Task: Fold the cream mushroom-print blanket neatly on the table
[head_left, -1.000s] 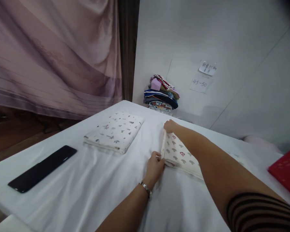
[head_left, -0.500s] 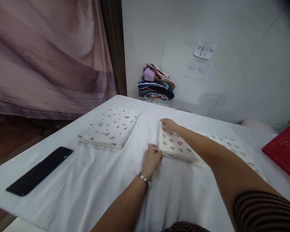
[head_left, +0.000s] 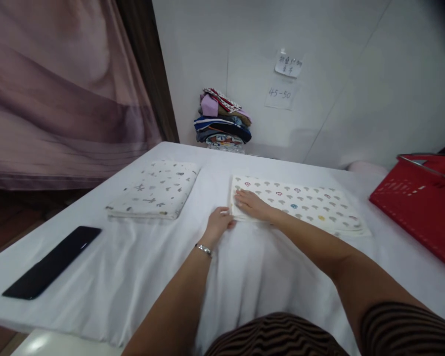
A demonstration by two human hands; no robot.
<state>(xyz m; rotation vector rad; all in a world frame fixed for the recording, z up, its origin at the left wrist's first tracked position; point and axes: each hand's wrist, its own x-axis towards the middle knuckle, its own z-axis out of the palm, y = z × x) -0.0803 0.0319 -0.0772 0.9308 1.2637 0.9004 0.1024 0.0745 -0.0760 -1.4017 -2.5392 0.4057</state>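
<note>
A folded cream cloth (head_left: 282,198) printed with grey mushrooms and a few coloured motifs lies as a long strip on the white-covered table (head_left: 163,277). At its near left corner, my left hand (head_left: 218,221) has thumb and fingers closed on the cloth's edge; a bracelet circles that wrist. My right hand (head_left: 252,203) rests flat on top of the strip close to its left end, fingers stretched out. Further left lies a second folded cloth (head_left: 157,190), white with small dark prints, touched by neither hand.
A long black glossy object (head_left: 54,262) lies at the table's left. To the right stands a red basket (head_left: 419,198) with a metal handle. Folded fabrics (head_left: 222,121) are stacked by the wall behind, near two paper notes (head_left: 287,65). A pinkish curtain (head_left: 59,89) hangs at left.
My right hand has moved from the cloth's far left corner toward the near edge and now lies flat. My left hand stays at the near corner. The view has shifted, showing more of the basket.
</note>
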